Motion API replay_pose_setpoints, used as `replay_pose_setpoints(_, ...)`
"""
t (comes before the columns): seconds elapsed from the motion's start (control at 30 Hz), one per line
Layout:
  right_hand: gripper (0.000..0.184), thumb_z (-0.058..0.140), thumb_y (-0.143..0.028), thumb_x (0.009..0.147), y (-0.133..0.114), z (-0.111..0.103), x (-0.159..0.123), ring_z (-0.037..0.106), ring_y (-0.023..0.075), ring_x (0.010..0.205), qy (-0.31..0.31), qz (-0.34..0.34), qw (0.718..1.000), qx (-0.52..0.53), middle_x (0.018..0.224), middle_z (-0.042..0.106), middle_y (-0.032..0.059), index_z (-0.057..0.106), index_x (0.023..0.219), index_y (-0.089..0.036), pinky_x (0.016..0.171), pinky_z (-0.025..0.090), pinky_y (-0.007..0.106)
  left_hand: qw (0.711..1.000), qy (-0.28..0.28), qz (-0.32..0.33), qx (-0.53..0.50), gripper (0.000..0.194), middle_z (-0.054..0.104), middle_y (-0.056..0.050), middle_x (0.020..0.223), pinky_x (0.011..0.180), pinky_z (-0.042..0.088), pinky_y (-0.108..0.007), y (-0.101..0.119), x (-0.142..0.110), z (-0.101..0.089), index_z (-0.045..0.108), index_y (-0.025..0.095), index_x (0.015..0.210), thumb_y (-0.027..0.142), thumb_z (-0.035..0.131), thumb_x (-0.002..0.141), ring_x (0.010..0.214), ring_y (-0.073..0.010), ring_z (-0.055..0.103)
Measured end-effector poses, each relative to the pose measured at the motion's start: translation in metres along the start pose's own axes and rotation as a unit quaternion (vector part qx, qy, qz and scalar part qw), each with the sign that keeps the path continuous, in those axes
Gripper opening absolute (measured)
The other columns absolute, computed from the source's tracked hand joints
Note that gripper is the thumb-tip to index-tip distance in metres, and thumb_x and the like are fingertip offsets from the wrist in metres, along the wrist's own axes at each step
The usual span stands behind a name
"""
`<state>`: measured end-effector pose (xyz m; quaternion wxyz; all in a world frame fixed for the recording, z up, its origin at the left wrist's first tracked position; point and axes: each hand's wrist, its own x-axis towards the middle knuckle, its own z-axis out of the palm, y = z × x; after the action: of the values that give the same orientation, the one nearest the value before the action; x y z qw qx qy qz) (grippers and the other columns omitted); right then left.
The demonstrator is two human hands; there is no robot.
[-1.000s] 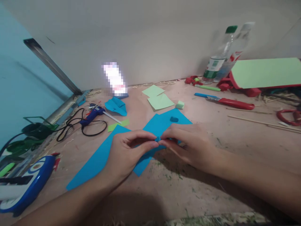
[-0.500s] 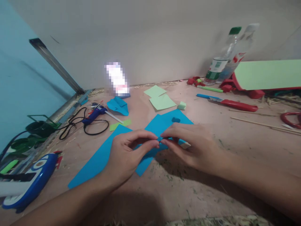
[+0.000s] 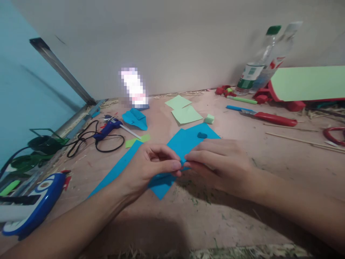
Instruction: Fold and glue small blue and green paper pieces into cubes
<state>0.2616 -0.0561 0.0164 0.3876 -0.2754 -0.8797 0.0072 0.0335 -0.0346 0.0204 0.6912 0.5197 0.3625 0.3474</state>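
My left hand [image 3: 155, 163] and my right hand [image 3: 219, 162] meet fingertip to fingertip over blue sheets. Between them they pinch a small piece of blue paper [image 3: 183, 163], mostly covered by the fingers. Beneath the hands lies a blue paper sheet [image 3: 179, 142]; another blue sheet [image 3: 115, 174] is partly hidden under my left hand and forearm. On the first sheet rests a small dark blue folded piece [image 3: 202, 135], just beyond my right hand. A small pale green folded piece [image 3: 209, 119] sits past the sheet's far edge, beside pale green paper squares [image 3: 187, 115].
A crumpled blue paper [image 3: 134, 119] and a blue glue gun [image 3: 109, 129] with its looped cord lie left. A lit phone [image 3: 134, 86] leans on the wall. At right are a red-handled knife [image 3: 275, 118], thin sticks [image 3: 296, 139], plastic bottles [image 3: 250, 77] and green paper [image 3: 309, 84].
My left hand has turned slightly, its thumb now lying flatter. The fingers of my right hand have drawn closer together. The view has shifted slightly.
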Motion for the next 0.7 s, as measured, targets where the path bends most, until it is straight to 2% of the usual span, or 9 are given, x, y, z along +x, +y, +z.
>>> replay_pose_setpoints(0.13,0.012,0.063,-0.013,0.103,-0.003,-0.002,0.002,0.059,0.0144,0.066,0.001,0.012,1.0,0.003,0.076,0.069,0.0039,0.072,0.095,-0.012,0.06,0.042,0.029,0.999,0.016,-0.012,-0.027,0.017,0.078,-0.003,0.067,0.062,0.059,-0.02,0.001,0.0,0.002,0.082,0.017,0.073,0.026,0.097,0.071,0.061,-0.0136,0.073)
replay_pose_setpoints(0.37,0.015,0.06,-0.015,0.104,-0.008,-0.002,0.003,0.058,0.0139,0.064,-0.012,0.036,0.999,0.002,0.075,0.066,0.0029,0.071,0.095,-0.014,0.058,0.041,0.028,0.999,0.034,-0.019,-0.012,0.018,0.079,-0.006,0.069,0.063,0.062,-0.027,0.0,0.0,0.004,0.082,0.017,0.072,0.026,0.096,0.069,0.06,-0.0172,0.073)
replay_pose_setpoints(0.57,0.013,0.061,-0.013,0.103,-0.01,0.0,-0.001,0.057,0.0121,0.064,-0.006,0.038,0.999,0.024,0.075,0.066,0.0017,0.072,0.097,-0.013,0.058,0.039,0.027,0.998,0.007,-0.033,-0.054,0.022,0.078,-0.004,0.065,0.055,0.06,-0.022,-0.002,0.0,0.005,0.077,0.016,0.069,0.019,0.099,0.065,0.055,-0.0168,0.075)
replay_pose_setpoints(0.7,0.011,0.066,-0.014,0.102,-0.013,0.003,-0.002,0.056,0.01,0.062,0.022,0.053,0.997,0.055,0.074,0.068,0.0004,0.074,0.095,-0.013,0.057,0.039,0.025,0.997,0.011,-0.01,-0.078,0.022,0.078,-0.001,0.065,0.055,0.061,-0.022,-0.004,-0.003,0.006,0.078,0.018,0.073,0.011,0.097,0.065,0.055,-0.0177,0.077)
